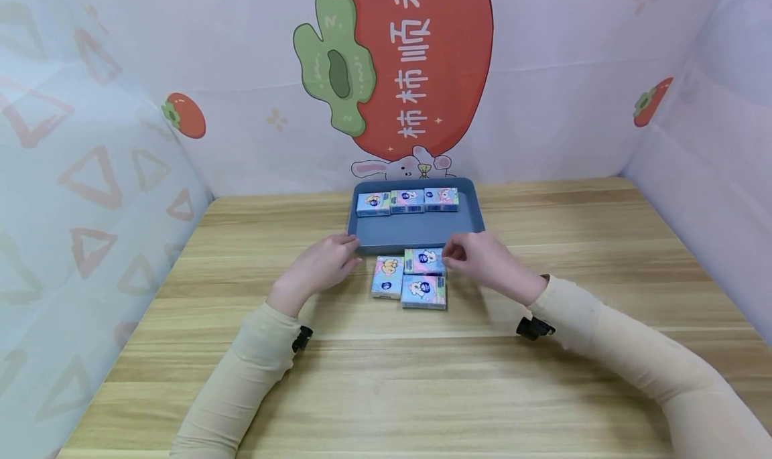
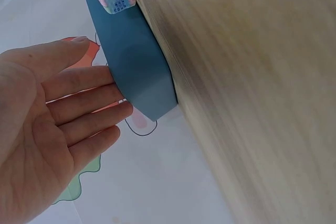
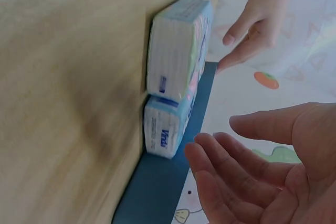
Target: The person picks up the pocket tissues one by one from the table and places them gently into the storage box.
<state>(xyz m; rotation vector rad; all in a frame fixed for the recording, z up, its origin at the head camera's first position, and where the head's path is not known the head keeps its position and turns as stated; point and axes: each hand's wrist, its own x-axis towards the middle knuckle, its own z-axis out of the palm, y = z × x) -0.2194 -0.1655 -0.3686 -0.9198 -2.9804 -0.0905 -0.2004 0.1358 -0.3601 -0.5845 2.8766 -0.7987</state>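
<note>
My left hand (image 1: 319,265) touches the near left corner of a blue-grey tray (image 1: 416,228), its fingers extended along the tray's side (image 2: 131,56) in the left wrist view. Three small tissue packs (image 1: 407,202) lie in a row at the tray's far side. Three more lie together on the table before it: an upright-turned one (image 1: 388,276) at left, one (image 1: 424,260) against the tray's front, one (image 1: 424,291) nearer me. Beside the middle pack's right end is my right hand (image 1: 485,263); its loosely bent fingers (image 3: 231,171) hold nothing in the right wrist view.
Wood-grain table (image 1: 386,392) extends around the tray. Behind stands a white cloth backdrop (image 1: 241,57) with a large printed persimmon, close to the tray's far rim. Another printed cloth (image 1: 78,177) hangs along the left. Black buckles (image 1: 535,328) sit at my wrists.
</note>
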